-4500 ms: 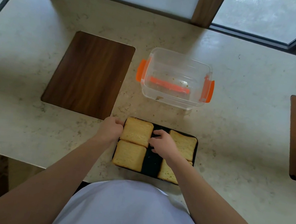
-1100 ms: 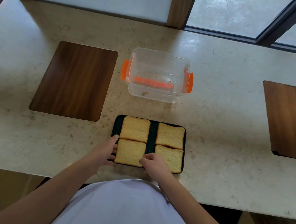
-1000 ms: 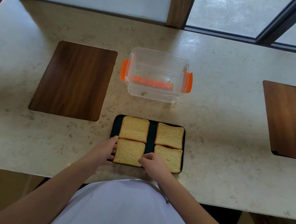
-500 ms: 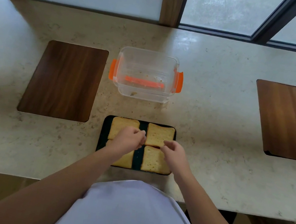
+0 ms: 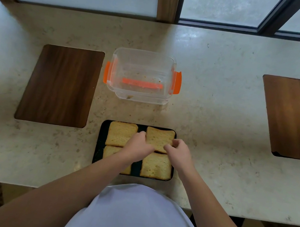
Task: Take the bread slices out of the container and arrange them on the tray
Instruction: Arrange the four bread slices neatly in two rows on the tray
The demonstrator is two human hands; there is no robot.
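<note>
A black tray [image 5: 100, 144] lies at the counter's near edge with bread slices in two rows of two. My left hand [image 5: 137, 147] and my right hand [image 5: 179, 153] both rest on the far right slice [image 5: 159, 136], fingers curled against its left and right edges. The far left slice [image 5: 120, 134] and the near right slice [image 5: 156, 166] lie flat and untouched. My left forearm covers most of the near left slice [image 5: 108, 152]. Behind the tray stands the clear container [image 5: 138, 94] with orange clips, holding only crumbs.
A dark wooden board [image 5: 59, 85] lies left of the container and a lighter wooden board [image 5: 297, 119] lies at the right. The stone counter [image 5: 212, 123] ends just in front of my body. Window frames run along its back.
Both hands left the near slices and moved forward onto the far right slice. The slices have been nudged into a tidier two-by-two grid.
</note>
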